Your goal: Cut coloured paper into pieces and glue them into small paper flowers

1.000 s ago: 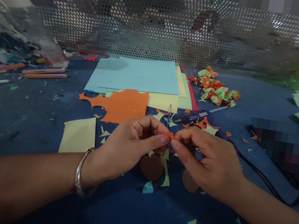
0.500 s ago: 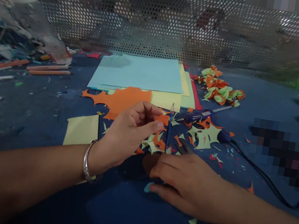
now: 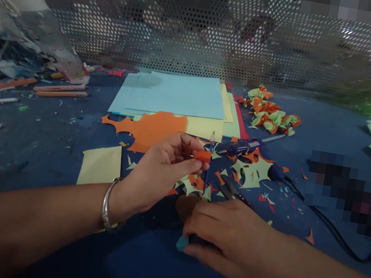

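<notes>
My left hand [image 3: 161,173], with a silver bangle at its wrist, pinches a small orange paper piece [image 3: 202,155] between thumb and fingers. It is raised over a scatter of orange and pale-green paper scraps [image 3: 190,185]. Low over the blue tabletop, my right hand [image 3: 226,238] has its fingers curled and its thumb and fingertip at a small light-blue piece [image 3: 182,243]. A rounded brown thing [image 3: 185,205] lies beside those fingers, partly hidden. Dark scissors [image 3: 233,192] rest just beyond the right knuckles. A thin blue pen [image 3: 206,178] stands behind the orange piece, partly covered.
Behind lie stacked coloured sheets [image 3: 175,94], a cut orange sheet [image 3: 160,130] and a pile of orange-green paper flowers [image 3: 272,111]. A purple glue gun [image 3: 241,146] sits right of centre; a black cord [image 3: 328,220] runs rightward. Glue sticks [image 3: 61,93] lie left, before a perforated screen [image 3: 203,33].
My right hand has shifted slightly nearer to me with the light-blue piece, uncovering more of the scissors. The orange piece in my left hand has turned and moved slightly right. The view tilted a little.
</notes>
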A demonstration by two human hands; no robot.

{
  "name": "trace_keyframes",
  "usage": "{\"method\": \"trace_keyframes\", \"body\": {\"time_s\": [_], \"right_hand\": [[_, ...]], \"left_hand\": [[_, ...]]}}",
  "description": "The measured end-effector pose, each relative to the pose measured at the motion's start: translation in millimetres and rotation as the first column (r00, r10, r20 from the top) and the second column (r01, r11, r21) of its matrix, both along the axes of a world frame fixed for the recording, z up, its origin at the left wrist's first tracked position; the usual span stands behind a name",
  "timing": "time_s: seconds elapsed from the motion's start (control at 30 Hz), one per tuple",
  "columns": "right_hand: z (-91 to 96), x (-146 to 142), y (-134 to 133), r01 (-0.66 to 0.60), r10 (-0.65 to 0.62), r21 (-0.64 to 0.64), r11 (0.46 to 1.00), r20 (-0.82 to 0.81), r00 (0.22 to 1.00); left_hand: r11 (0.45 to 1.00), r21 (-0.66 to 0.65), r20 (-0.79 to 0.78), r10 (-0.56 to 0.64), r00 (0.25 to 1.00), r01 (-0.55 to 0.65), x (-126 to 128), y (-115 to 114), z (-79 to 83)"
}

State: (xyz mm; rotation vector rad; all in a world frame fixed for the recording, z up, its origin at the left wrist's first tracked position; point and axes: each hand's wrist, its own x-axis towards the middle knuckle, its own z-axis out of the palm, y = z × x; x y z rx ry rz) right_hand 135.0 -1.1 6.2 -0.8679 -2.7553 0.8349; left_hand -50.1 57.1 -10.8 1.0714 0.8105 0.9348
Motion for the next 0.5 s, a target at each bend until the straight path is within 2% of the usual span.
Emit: {"method": "trace_keyframes", "body": {"time_s": [0.27, 0.5], "right_hand": [[4.1, 0.0, 0.7, 0.034, -0.041, -0.181, 0.983, -0.035, 0.999], [4.3, -2.6, 0.3, 0.048, -0.057, -0.247, 0.968, -0.028, 0.998]], "left_hand": [[0.996, -0.091, 0.081, -0.015, 0.997, 0.023, 2.0, -1.8, 6.6], [0.996, -0.091, 0.024, -0.022, 0.999, 0.024, 1.8, -0.7, 4.8]]}}
